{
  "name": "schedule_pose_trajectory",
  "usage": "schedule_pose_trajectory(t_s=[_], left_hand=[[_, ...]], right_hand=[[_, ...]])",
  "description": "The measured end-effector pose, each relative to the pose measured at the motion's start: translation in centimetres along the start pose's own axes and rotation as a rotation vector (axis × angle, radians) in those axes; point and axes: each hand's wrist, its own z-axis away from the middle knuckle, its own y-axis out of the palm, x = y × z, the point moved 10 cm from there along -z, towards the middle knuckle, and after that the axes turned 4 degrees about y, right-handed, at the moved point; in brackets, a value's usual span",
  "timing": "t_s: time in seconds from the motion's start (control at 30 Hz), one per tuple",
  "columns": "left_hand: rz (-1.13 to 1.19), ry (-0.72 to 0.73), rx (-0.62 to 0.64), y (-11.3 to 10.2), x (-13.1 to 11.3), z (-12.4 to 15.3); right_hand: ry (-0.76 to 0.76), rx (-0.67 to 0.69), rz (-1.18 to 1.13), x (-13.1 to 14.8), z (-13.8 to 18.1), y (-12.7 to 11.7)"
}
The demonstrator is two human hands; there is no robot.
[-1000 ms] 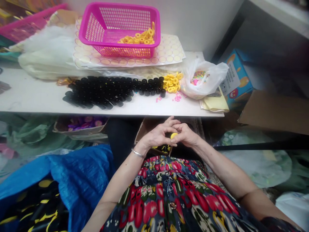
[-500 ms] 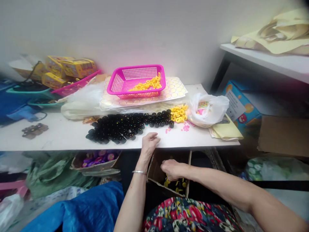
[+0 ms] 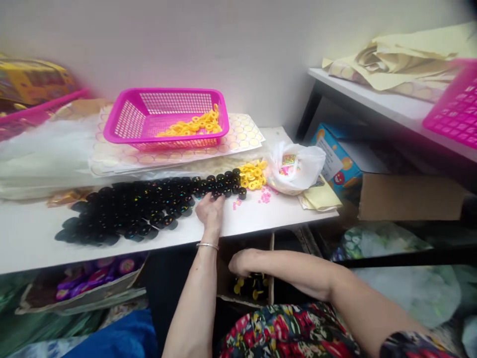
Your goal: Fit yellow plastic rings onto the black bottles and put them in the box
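My left hand (image 3: 210,211) rests on the white table (image 3: 33,233), its fingertips curled at the near edge of a long cluster of small black caps (image 3: 149,204). I cannot see whether it grips one. My right hand (image 3: 242,262) is below the table edge, closed, reaching into a cardboard box (image 3: 244,291) that holds black and yellow pieces. What it holds is hidden. A small heap of yellow rings (image 3: 252,175) lies at the right end of the black caps. More yellow rings lie in a pink basket (image 3: 164,119) at the back.
A white plastic bag (image 3: 296,166) with colourful bits and yellow paper sits right of the rings. Sticker sheets (image 3: 246,139) lie under the basket. A second shelf (image 3: 391,107) with paper and another pink basket stands at right. Boxes and bags fill the space under the table.
My hands parted from a yellow piece held over my lap. The left hand rose to the table and reached the black caps; the right hand went down into the cardboard box.
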Motion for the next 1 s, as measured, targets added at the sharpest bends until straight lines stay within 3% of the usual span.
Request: schedule_pose_trajectory(t_s=[0.03,0.07,0.13,0.2,0.27,0.33,0.37,0.5,0.7,0.9,1.0], left_hand=[[0.006,-0.001,-0.005,0.0,0.0,0.0],[0.011,-0.002,-0.010,-0.2,0.0,0.0],[0.022,-0.001,-0.017,-0.5,0.0,0.4],[0.050,-0.010,-0.006,-0.8,0.2,1.2],[0.083,-0.027,0.043,-0.6,0.4,2.4],[0.125,-0.028,0.123,0.1,0.2,4.0],[0.148,-0.015,0.168,0.7,0.0,4.8],[0.206,0.090,0.282,2.6,-1.7,7.2],[0.184,0.118,0.297,3.7,-2.4,7.7],[0.177,0.125,0.315,4.2,-2.5,7.8],[0.150,0.146,0.326,4.2,-2.9,7.9]], right_hand=[[0.025,0.131,0.126,-0.6,0.7,0.4],[-0.041,0.168,0.173,-0.6,1.7,-0.3],[-0.176,0.095,0.013,-0.9,4.1,-3.7],[-0.131,-0.306,-0.139,-4.0,6.6,-10.1],[-0.007,-0.767,-0.143,-7.9,9.9,-15.3],[0.057,-1.006,-0.103,-10.2,11.6,-17.3],[0.068,-1.045,-0.080,-10.8,11.5,-17.6],[0.151,-1.023,0.054,-11.3,9.2,-17.2],[0.317,-0.977,0.268,-10.9,7.8,-17.1],[0.226,-0.842,0.423,-9.7,6.9,-17.5],[0.165,-0.843,0.440,-9.1,6.9,-17.9]])
